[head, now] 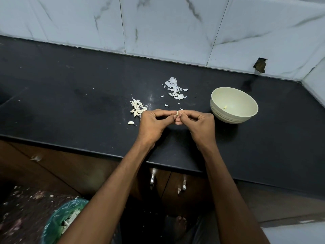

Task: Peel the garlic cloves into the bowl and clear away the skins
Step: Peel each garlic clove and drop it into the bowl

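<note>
Above the black stone worktop (88, 106), the left hand (153, 124) and right hand (200, 125) both pinch one small pale garlic clove (177, 113), grip clamped for peeling. Cream ribbed bowl (233, 105) waits at three o'clock; unpeeled cloves (138, 108) at nine; papery skins (175, 88) at twelve.

counter (88, 103) black | bowl (233, 104) pale cream | skins (175, 88) white | bin bag (58, 221) seemingly green

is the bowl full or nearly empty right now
Nearly empty. The bowl stands upright on the counter, its pale inside almost all bare, with only one small yellowish bit near the bottom.
</note>
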{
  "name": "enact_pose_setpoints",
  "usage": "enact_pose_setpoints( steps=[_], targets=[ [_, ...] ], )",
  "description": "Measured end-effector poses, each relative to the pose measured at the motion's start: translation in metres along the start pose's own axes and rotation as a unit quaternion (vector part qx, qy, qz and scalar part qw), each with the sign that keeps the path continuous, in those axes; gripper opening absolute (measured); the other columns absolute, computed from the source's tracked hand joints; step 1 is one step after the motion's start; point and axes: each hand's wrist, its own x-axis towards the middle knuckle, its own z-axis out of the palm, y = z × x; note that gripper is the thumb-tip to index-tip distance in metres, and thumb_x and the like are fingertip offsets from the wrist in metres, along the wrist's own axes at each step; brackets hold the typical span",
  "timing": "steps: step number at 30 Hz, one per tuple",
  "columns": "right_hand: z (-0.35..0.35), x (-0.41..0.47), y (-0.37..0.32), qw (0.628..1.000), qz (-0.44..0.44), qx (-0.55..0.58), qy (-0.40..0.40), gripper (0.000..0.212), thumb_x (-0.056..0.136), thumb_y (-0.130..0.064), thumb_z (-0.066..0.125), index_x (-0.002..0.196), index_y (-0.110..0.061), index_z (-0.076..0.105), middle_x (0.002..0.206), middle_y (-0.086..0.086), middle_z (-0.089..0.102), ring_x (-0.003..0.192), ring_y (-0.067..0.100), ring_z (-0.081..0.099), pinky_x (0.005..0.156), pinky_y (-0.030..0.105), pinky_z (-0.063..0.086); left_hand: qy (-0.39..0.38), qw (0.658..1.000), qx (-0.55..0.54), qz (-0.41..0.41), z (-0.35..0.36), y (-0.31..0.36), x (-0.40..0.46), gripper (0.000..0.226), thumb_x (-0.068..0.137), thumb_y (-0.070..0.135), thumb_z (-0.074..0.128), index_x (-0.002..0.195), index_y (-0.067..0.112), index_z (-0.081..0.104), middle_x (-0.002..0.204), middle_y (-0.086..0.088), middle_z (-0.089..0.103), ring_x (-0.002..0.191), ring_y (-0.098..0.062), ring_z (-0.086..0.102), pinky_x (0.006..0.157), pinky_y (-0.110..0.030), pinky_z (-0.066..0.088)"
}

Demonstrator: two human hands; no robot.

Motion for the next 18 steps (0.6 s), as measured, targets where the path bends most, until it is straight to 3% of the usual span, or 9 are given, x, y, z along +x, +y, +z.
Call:
enact_pose_setpoints(
  steps=[4, 9, 18],
  targets=[
    [0.0007, 0.0003, 0.0, 1.0, 0.007, 0.023, 0.005, 0.011, 0.093, 0.001, 0.073, 0.097, -0.004, 0.081, 0.084, 0.011, 0.08, 0.076, 0.017, 0.075, 0.08, 0.032, 0.063, -0.016, 1.0, -0.022, -0.004, 0.0005, 0.0011, 0.0001, 0.018, 0.086, -0.007, 0.076, 0.103, -0.003, 0.077, 0.09, -0.018, 0.079, 0.084, -0.03, 0.077, 0.09, -0.04, 0.062],
    [0.0025, 0.001, 0.0008, 0.999, 0.023, 0.048, 0.008, 0.013, 0.093, 0.003, 0.072, 0.098, -0.006, 0.08, 0.083, 0.009, 0.08, 0.075, 0.017, 0.075, 0.077, 0.03, 0.062, -0.025, 0.999, -0.026, 0.0, 0.0013, 0.0013, 0.0013, 0.035, 0.091, -0.008, 0.07, 0.124, 0.003, 0.071, 0.094, -0.024, 0.075, 0.088, -0.029, 0.072, 0.098, -0.048, 0.058],
    [0.0036, 0.0034, 0.0047, 0.996, 0.032, 0.078, 0.009, 0.009, 0.094, 0.004, 0.07, 0.1, 0.002, 0.077, 0.083, 0.015, 0.078, 0.077, 0.022, 0.076, 0.074, 0.027, 0.061, -0.005, 0.999, -0.037, -0.036, 0.0011, 0.0029, 0.0027, 0.022, 0.091, -0.002, 0.073, 0.113, -0.005, 0.074, 0.099, -0.02, 0.077, 0.09, -0.024, 0.073, 0.102, -0.05, 0.056]
  ],
)
